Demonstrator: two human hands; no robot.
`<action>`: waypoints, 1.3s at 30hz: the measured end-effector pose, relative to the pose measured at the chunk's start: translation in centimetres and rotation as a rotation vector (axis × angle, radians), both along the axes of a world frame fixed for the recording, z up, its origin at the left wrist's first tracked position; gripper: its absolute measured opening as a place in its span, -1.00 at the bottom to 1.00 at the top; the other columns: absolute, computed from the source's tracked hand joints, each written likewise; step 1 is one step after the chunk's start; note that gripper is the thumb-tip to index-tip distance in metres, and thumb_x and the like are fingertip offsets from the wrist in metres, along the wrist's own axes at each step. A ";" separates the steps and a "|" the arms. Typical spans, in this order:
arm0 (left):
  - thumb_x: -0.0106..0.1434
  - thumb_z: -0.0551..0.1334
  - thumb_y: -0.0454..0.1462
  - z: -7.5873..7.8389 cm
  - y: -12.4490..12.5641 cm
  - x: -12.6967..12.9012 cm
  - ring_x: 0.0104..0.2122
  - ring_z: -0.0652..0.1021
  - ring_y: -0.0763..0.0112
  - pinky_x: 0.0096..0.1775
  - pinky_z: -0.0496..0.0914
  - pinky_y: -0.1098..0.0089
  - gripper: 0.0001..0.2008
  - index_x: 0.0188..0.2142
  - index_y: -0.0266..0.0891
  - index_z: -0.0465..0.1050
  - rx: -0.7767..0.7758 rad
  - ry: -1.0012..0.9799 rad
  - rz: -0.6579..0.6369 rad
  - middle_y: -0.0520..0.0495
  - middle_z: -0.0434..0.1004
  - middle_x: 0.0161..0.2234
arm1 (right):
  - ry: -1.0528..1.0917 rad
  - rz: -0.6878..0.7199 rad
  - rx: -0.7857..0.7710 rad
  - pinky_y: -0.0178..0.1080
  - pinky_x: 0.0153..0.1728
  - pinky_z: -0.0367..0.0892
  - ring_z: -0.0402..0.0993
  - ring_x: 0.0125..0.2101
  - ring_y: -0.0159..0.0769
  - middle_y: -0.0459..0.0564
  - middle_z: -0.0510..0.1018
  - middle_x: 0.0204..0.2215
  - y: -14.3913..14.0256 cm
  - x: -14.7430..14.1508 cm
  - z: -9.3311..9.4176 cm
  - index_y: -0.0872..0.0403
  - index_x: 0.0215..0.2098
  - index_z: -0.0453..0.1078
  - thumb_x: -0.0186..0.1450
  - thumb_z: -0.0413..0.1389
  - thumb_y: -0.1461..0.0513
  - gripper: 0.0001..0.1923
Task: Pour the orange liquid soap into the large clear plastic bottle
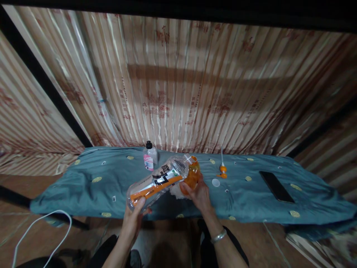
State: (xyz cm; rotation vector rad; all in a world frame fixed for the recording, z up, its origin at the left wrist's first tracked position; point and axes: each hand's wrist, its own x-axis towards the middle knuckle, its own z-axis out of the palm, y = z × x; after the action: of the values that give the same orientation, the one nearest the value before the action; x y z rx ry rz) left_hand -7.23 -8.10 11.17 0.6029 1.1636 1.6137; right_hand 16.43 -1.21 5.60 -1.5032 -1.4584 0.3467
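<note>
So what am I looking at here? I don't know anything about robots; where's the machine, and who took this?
There's no machine here, just a person's two bare hands. The single picture comes from a camera worn on that person's head, looking forward and down. The left hand holds a large clear bottle near its base; the right hand holds an orange see-through bottle, and the bottles' necks are close together. On the blue-green cloth are a small black-capped bottle, an orange pump top, a white disc and what looks like a phone.
</note>
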 end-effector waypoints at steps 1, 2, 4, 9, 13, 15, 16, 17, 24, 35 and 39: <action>-0.15 0.61 -0.02 0.1 -0.1 0.0 -0.40 0.58 0.28 -0.55 0.45 0.39 -0.21 0.07 -0.20 0.49 0.004 0.004 0.004 -0.04 0.64 -0.23 | 0.000 0.000 0.003 0.09 -0.04 0.56 0.66 -0.05 0.16 0.33 0.66 -0.01 0.0 0.0 0.0 0.20 0.25 0.27 0.24 0.22 -0.15 -0.18; -0.13 0.60 -0.02 0.2 -0.2 0.1 -0.40 0.57 0.29 -0.54 0.45 0.40 -0.21 0.08 -0.19 0.49 0.007 0.007 0.014 -0.04 0.63 -0.22 | -0.001 -0.001 0.008 0.10 -0.03 0.56 0.66 -0.04 0.16 0.32 0.66 0.00 -0.1 0.0 -0.1 0.19 0.26 0.27 0.24 0.22 -0.15 -0.18; -0.10 0.58 -0.03 0.3 -0.5 0.3 -0.39 0.57 0.31 -0.52 0.46 0.40 -0.21 0.13 -0.13 0.47 0.014 0.010 0.039 -0.03 0.62 -0.17 | -0.011 -0.001 0.018 0.12 0.00 0.54 0.64 -0.01 0.15 0.30 0.64 0.03 -0.1 0.0 -0.2 0.16 0.27 0.27 0.24 0.23 -0.15 -0.19; -0.08 0.58 -0.04 0.6 -0.8 0.7 -0.40 0.58 0.31 -0.50 0.46 0.39 -0.19 0.16 -0.10 0.45 0.020 0.009 0.054 -0.03 0.62 -0.17 | 0.005 0.017 0.016 0.16 0.05 0.52 0.61 0.04 0.17 0.30 0.62 0.06 -0.2 0.0 -0.2 0.16 0.27 0.25 0.24 0.23 -0.10 -0.22; -0.08 0.58 -0.02 0.6 -0.9 0.7 -0.41 0.55 0.34 -0.51 0.45 0.41 -0.17 0.18 -0.11 0.45 0.034 0.011 0.049 -0.04 0.61 -0.21 | 0.033 0.026 -0.002 0.16 0.06 0.51 0.60 0.06 0.16 0.30 0.62 0.06 -0.3 -0.1 -0.1 0.15 0.28 0.25 0.24 0.23 -0.08 -0.22; -0.10 0.58 -0.03 0.5 -1.0 0.6 -0.43 0.53 0.37 -0.52 0.44 0.42 -0.13 0.21 -0.10 0.42 0.043 0.020 0.048 -0.05 0.61 -0.19 | 0.034 0.020 -0.009 0.16 0.08 0.50 0.59 0.08 0.16 0.31 0.60 0.10 -0.3 -0.1 -0.1 0.16 0.29 0.24 0.23 0.22 -0.11 -0.19; -0.11 0.59 -0.04 0.5 -1.1 0.5 -0.43 0.53 0.39 -0.52 0.44 0.43 -0.10 0.22 -0.09 0.40 0.048 0.026 0.048 -0.05 0.61 -0.16 | 0.033 0.017 -0.013 0.16 0.09 0.49 0.58 0.09 0.16 0.32 0.60 0.11 -0.2 -0.1 -0.1 0.17 0.30 0.24 0.23 0.21 -0.12 -0.18; -0.12 0.60 -0.06 0.5 -1.1 0.5 -0.44 0.53 0.40 -0.51 0.44 0.43 -0.07 0.24 -0.08 0.38 0.051 0.032 0.046 -0.05 0.61 -0.15 | 0.030 0.013 -0.016 0.16 0.08 0.50 0.58 0.09 0.17 0.33 0.60 0.11 -0.2 -0.1 -0.1 0.19 0.30 0.23 0.23 0.21 -0.13 -0.16; -0.27 0.64 -0.23 1.0 -1.1 0.3 -0.58 0.49 0.45 -0.51 0.44 0.41 0.19 0.36 -0.13 0.19 0.061 0.089 0.021 0.04 0.65 -0.29 | 0.032 0.014 0.005 0.11 -0.04 0.56 0.66 -0.02 0.18 0.30 0.64 0.06 -0.2 -0.1 0.2 0.20 0.42 0.05 0.20 0.26 -0.09 0.00; -0.26 0.63 -0.18 1.1 -1.3 -0.2 -0.61 0.49 0.42 -0.56 0.42 0.41 0.19 0.36 -0.21 0.20 0.059 0.209 0.024 0.03 0.65 -0.36 | 0.058 0.008 -0.020 0.10 0.04 0.54 0.63 0.04 0.12 0.22 0.65 0.05 0.0 -0.4 0.9 0.13 0.33 0.19 0.18 0.28 -0.04 -0.14; -0.24 0.61 -0.18 1.1 -1.2 -0.3 -0.64 0.47 0.43 -0.62 0.38 0.42 0.10 0.30 -0.22 0.27 0.073 0.230 0.035 0.03 0.64 -0.38 | 0.084 0.041 -0.027 0.12 0.09 0.51 0.62 0.05 0.10 0.21 0.63 0.09 -0.1 -0.4 1.2 0.11 0.33 0.19 0.20 0.27 -0.02 -0.17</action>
State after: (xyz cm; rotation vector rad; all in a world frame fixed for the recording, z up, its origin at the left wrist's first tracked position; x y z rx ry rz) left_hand -7.53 -9.27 12.24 0.8373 1.2924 1.6544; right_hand 16.01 -1.30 6.76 -1.4648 -1.4247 0.4501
